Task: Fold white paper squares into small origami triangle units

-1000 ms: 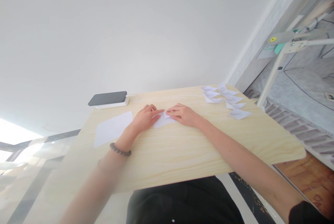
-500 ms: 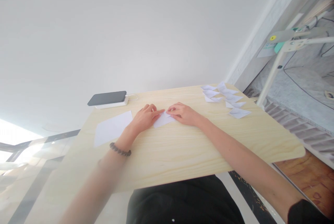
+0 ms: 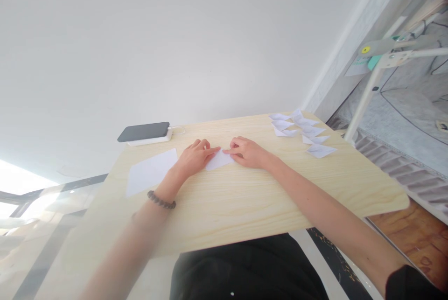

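Observation:
A small folded sheet of white paper [image 3: 219,162] lies on the table between my two hands. My left hand [image 3: 194,157], a dark bead bracelet on its wrist, holds the paper's left side, index finger stretched along the top edge and the other fingers curled. Pressing on the upper right of the paper is my right hand [image 3: 248,153], its index finger pointed left and the rest bent under. The two index fingertips are close together. Part of the paper is hidden under the fingers. Beside my left wrist lies a flat white sheet [image 3: 149,171].
Several folded paper boats [image 3: 321,151] stand in rows at the table's back right. A dark phone [image 3: 145,131] rests on a white block [image 3: 150,140] at the back left, with a white cable. A wall rises behind the wooden table [image 3: 224,216].
My right index finger has straightened out along the paper, while the other right fingers have drawn back slightly to the right. The left hand stays nearly still.

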Available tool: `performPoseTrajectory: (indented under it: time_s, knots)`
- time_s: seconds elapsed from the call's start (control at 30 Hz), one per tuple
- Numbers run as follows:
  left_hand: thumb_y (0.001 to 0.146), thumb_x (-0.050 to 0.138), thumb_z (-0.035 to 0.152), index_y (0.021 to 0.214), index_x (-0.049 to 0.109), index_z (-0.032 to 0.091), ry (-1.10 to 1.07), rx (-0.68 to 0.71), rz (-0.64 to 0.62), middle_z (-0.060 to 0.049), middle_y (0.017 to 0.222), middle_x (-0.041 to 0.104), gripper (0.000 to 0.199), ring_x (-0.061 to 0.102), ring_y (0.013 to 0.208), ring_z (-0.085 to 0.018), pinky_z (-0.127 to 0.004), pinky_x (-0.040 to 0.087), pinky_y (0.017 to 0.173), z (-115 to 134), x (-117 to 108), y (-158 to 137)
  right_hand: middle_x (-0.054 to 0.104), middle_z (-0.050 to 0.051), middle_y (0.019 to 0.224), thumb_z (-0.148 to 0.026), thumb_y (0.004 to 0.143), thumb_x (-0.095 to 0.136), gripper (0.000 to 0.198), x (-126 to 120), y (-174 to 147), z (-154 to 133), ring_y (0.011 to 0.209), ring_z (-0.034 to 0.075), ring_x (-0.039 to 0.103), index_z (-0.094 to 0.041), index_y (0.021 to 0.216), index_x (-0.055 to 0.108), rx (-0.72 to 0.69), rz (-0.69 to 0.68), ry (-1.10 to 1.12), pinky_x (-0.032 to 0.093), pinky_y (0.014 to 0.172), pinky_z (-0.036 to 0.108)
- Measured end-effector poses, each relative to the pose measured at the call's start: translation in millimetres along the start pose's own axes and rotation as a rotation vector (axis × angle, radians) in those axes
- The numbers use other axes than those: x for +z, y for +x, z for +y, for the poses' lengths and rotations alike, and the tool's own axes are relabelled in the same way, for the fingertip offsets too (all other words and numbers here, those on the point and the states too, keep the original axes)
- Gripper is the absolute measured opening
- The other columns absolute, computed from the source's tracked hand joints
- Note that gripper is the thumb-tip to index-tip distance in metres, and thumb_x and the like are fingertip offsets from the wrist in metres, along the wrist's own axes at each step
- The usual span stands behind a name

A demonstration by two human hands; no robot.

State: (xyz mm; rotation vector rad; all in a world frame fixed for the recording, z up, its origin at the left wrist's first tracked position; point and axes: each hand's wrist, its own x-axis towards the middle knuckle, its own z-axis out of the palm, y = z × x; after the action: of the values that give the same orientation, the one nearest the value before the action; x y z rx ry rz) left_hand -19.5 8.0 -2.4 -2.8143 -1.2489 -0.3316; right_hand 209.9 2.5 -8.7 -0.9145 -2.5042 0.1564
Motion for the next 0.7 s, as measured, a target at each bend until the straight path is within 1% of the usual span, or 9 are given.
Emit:
performPoseTrajectory:
  time_s: [0.17,0.27,0.4,0.47,0.57,0.7]
  knots:
    - [0.088,0.034,0.034,0.116,0.051,0.036,0.011,-0.003,-0.017,-0.006,0.099,0.049,0.033,0.045,0.087,-0.018,-0.030,0.040,0.072,-0.1,0.5,1.3,0.056,0.006,0.083,-0.025,0.084,0.043,0.028,0.0,1.5,-2.5,0.081,0.016,0.047,-0.023,0.104,0.063,0.032,0.016,-0.007,0.038,0.074,0.029]
    - [0.088,0.034,0.034,0.116,0.051,0.036,0.037,-0.008,-0.025,-0.006,0.099,0.049,0.033,0.045,0.086,-0.018,-0.029,0.040,0.071,0.9,-0.1,2.3,0.056,0.006,0.081,-0.026,0.085,0.041,0.028,0.5,2.4,-3.4,0.080,0.016,0.047,-0.022,0.100,0.064,0.037,0.012,-0.062,0.037,0.074,0.029]
    - [0.088,0.034,0.037,0.114,0.052,0.037,0.040,-0.044,-0.036,-0.006,0.099,0.049,0.032,0.045,0.087,-0.019,-0.030,0.040,0.069,3.9,-2.2,3.8,0.057,0.005,0.077,-0.026,0.083,0.042,0.026,-0.5,1.6,-2.3,0.075,0.016,0.046,-0.022,0.089,0.067,0.027,0.013,-0.142,0.035,0.071,0.029]
    - [0.088,0.033,0.038,0.113,0.054,0.037,0.019,-0.072,-0.038,-0.006,0.099,0.049,0.033,0.045,0.088,-0.020,-0.031,0.040,0.070,6.1,-3.5,4.6,0.057,0.005,0.074,-0.026,0.082,0.043,0.025,-2.1,0.7,-0.6,0.072,0.015,0.046,-0.020,0.078,0.068,0.036,0.023,-0.155,0.034,0.070,0.028]
    - [0.087,0.033,0.043,0.110,0.057,0.035,-0.016,-0.118,-0.027,-0.006,0.098,0.050,0.034,0.046,0.089,-0.020,-0.031,0.040,0.072,11.0,-4.5,6.5,0.056,0.003,0.067,-0.024,0.079,0.045,0.027,-4.4,0.2,2.4,0.068,0.014,0.047,-0.018,0.061,0.064,0.066,0.021,-0.144,0.033,0.068,0.027]
    - [0.084,0.038,0.045,0.102,0.062,0.029,-0.048,-0.172,0.019,-0.006,0.097,0.053,0.034,0.047,0.091,-0.021,-0.032,0.041,0.075,19.2,-1.9,11.2,0.054,0.001,0.061,-0.020,0.076,0.047,0.027,-3.5,0.4,4.2,0.062,0.012,0.047,-0.017,0.052,0.058,0.106,0.042,-0.100,0.033,0.065,0.026]
